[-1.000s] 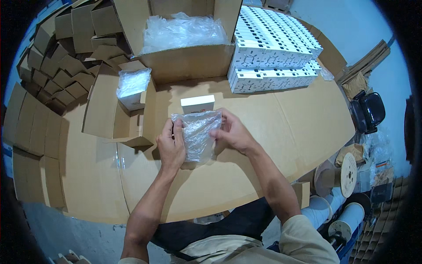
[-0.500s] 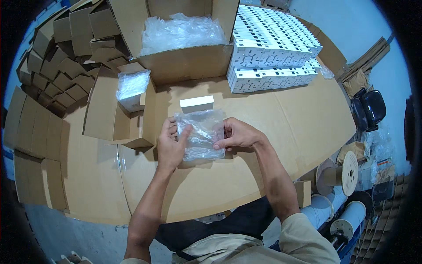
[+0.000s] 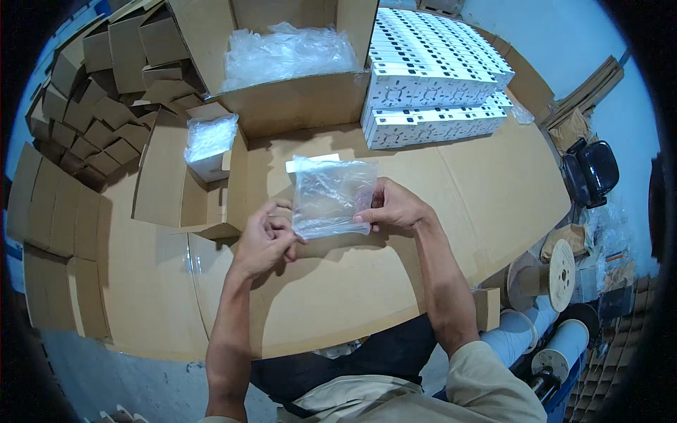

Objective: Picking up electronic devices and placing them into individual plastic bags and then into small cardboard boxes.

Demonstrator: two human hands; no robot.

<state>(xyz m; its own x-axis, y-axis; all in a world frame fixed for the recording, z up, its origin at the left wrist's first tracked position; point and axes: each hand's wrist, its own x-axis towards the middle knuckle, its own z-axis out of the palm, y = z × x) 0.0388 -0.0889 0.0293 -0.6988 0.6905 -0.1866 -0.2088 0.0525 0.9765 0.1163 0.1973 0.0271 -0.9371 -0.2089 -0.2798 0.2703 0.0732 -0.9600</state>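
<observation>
A clear plastic bag (image 3: 334, 197) hangs spread flat between my hands above the cardboard-covered table. My right hand (image 3: 400, 204) grips its right edge, thumb in front and fingers behind. At the bag's lower left corner, the fingertips of my left hand (image 3: 266, 238) are pinched together on the plastic. Just beyond the bag lies a small white box (image 3: 291, 166), mostly covered by it from this angle. To the left, an open brown carton (image 3: 161, 176) holds plastic-wrapped white boxes (image 3: 210, 144) at its far end.
A larger open carton (image 3: 303, 106) full of clear plastic bags (image 3: 289, 56) stands at the back. Stacked white printed boxes (image 3: 437, 84) rise at the back right. Many empty brown cartons (image 3: 99, 106) are piled at the left. Spools (image 3: 560, 275) stand off the table's right edge.
The bag has been raised, shifted slightly right and opened out flatter, now covering much of the white box. My left hand has slid down to the bag's lower left corner.
</observation>
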